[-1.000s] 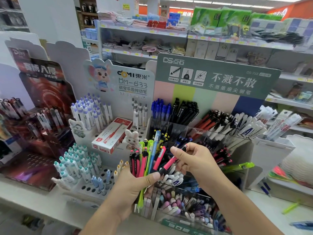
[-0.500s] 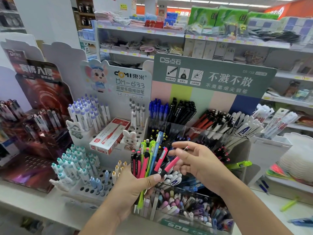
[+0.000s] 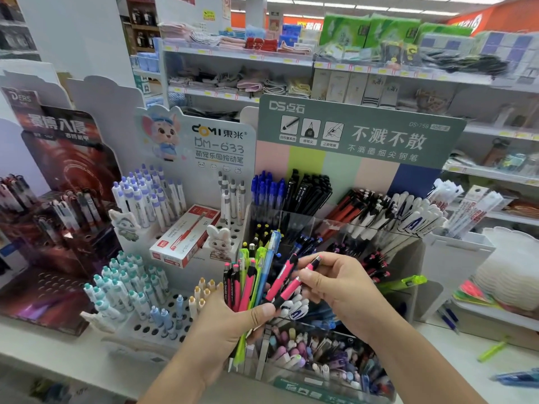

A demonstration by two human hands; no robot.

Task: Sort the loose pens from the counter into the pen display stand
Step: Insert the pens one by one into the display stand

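Fingers of the right hand have slid down the pink pen since a second ago, from its upper end to mid-barrel, and the pen now tilts out from the bunch with its lower end still under the left thumb; I judge it is being drawn out singly, ready for a slot in the clear pen display stand. Left hand, directly in front of that stand, has barely moved: it is curled round the fanned bunch, thumb pressed across the barrels. Right hand pinches only the one pink pen between thumb and fingertips, just in front of the stand's middle tier. Counting the bunch: roughly four pink-and-black pens, two or three lime-green ones and one light blue, though overlap makes this uncertain. Right of the stand, one lime-green pen lies loose on the counter, and some blue ones are too blurred to count
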